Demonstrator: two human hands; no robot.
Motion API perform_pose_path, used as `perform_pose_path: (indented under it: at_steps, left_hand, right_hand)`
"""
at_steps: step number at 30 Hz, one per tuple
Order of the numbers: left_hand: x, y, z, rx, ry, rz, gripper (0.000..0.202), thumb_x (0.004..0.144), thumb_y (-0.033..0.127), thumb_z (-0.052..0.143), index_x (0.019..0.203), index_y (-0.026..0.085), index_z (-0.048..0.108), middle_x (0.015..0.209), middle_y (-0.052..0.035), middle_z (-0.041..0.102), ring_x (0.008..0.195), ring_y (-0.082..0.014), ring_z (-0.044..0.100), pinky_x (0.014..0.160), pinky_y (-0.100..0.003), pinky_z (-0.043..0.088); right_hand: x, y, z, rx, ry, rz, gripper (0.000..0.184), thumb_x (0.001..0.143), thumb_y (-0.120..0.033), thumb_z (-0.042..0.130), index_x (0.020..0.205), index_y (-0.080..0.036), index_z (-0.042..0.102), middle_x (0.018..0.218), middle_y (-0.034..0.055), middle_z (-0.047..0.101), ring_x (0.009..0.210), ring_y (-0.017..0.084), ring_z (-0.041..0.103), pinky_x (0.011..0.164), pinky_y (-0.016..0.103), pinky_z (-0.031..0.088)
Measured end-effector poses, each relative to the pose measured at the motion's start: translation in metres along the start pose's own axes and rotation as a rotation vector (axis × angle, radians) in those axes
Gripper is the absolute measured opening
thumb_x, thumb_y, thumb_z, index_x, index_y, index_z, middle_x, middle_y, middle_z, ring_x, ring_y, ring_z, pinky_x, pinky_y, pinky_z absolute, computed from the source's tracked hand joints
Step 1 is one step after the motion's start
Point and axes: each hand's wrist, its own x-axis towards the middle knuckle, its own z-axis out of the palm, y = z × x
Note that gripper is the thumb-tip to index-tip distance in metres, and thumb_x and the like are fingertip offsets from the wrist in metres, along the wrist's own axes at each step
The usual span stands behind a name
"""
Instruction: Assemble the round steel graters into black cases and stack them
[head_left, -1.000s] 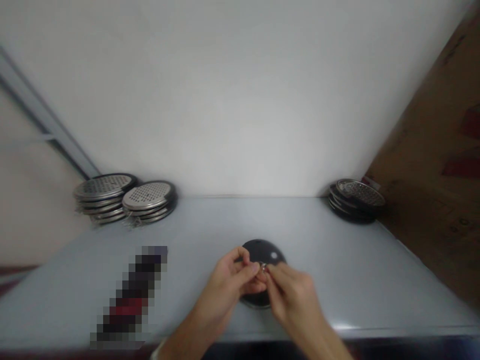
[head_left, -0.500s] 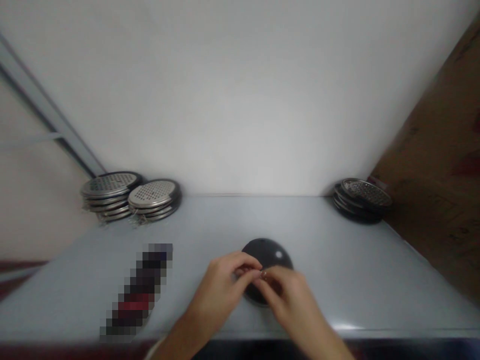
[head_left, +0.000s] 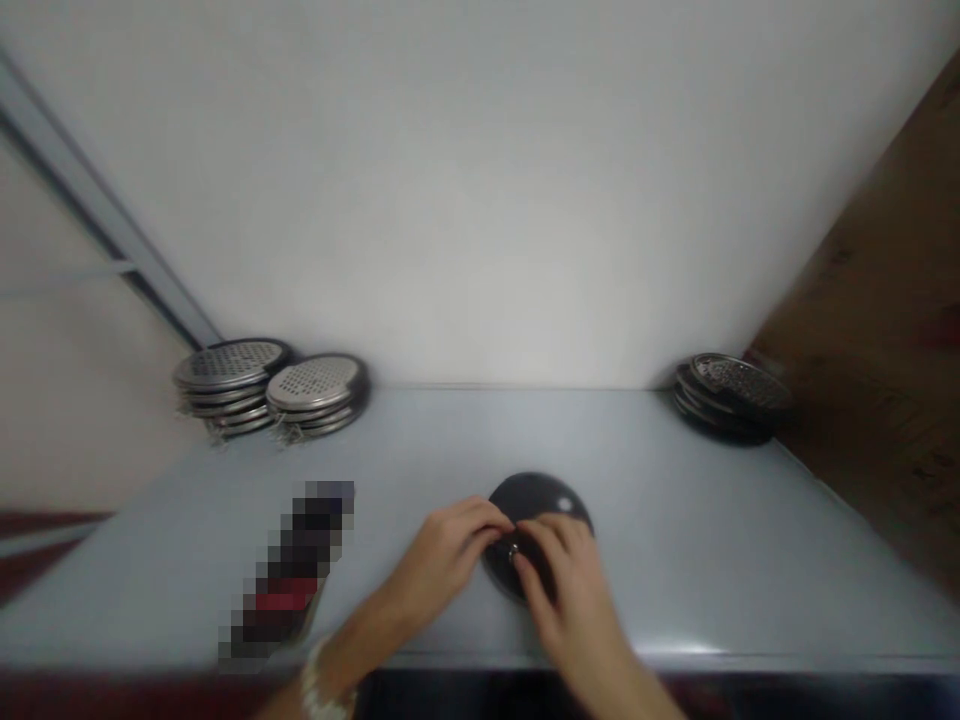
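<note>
- Left hand (head_left: 446,560): lies at the near left edge of the dark grey domed round disc (head_left: 541,492), its fingers (head_left: 487,517) held together and curled over that edge, their tips reaching just beside a small silver metal fitting (head_left: 514,552).
- Right hand (head_left: 566,580): sits over the near right part of the disc, its fingers (head_left: 551,540) slightly spread and bent downward, touching the disc around the fitting. The hand hides much of the disc's near side.
- Fitting: it shows between the two hands, on the disc's face. The fingers close in on it from both sides, but whether either hand pinches it cannot be told.
- Disc: lies flat on the pale grey counter (head_left: 675,570), near the front edge and about midway along it.
- Left wrist: wears a white beaded bracelet (head_left: 321,682).
- Back left corner of the counter: two stacks of round perforated stainless steel discs (head_left: 315,385) stand side by side, touching or nearly so.
- Back right corner: a lower, tilted stack of similar perforated discs (head_left: 735,385) sits against the wall.
- Front left of the counter: a long object (head_left: 296,570) lies diagonally, too blurred to name.
</note>
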Motion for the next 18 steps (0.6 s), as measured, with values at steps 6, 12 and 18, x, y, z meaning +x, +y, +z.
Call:
perform_pose_path:
  at_steps: [6, 12, 18]
  left_hand:
    - [0.010, -0.008, 0.004, 0.044, -0.060, 0.012, 0.019, 0.090, 0.018, 0.060, 0.091, 0.023, 0.078, 0.094, -0.0058, 0.078, 0.093, -0.0217, 0.070, 0.090, -0.030, 0.052]
    - [0.005, -0.004, 0.013, 0.034, 0.063, -0.094, 0.015, 0.087, 0.019, 0.065, 0.088, 0.023, 0.078, 0.093, -0.0047, 0.080, 0.091, -0.0227, 0.072, 0.089, -0.032, 0.052]
    - [0.004, 0.003, 0.027, 0.019, 0.121, -0.156, 0.013, 0.087, 0.018, 0.065, 0.088, 0.022, 0.077, 0.091, -0.0033, 0.081, 0.085, -0.0221, 0.074, 0.082, -0.030, 0.054]
  right_hand:
    - [-0.003, 0.032, -0.006, -0.273, -0.052, -0.173, 0.037, 0.099, -0.023, 0.057, 0.136, -0.019, 0.061, 0.137, 0.0150, 0.064, 0.136, 0.036, 0.050, 0.107, 0.060, 0.049]
    - [0.042, 0.068, -0.030, -0.143, -0.242, -0.351, 0.037, 0.101, -0.010, 0.047, 0.133, -0.019, 0.064, 0.140, 0.0107, 0.065, 0.145, 0.028, 0.044, 0.115, 0.052, 0.047]
    - [0.058, 0.057, -0.034, -0.107, -0.078, -0.246, 0.029, 0.102, -0.014, 0.047, 0.125, -0.017, 0.065, 0.127, 0.0146, 0.069, 0.129, 0.028, 0.056, 0.110, 0.053, 0.048]
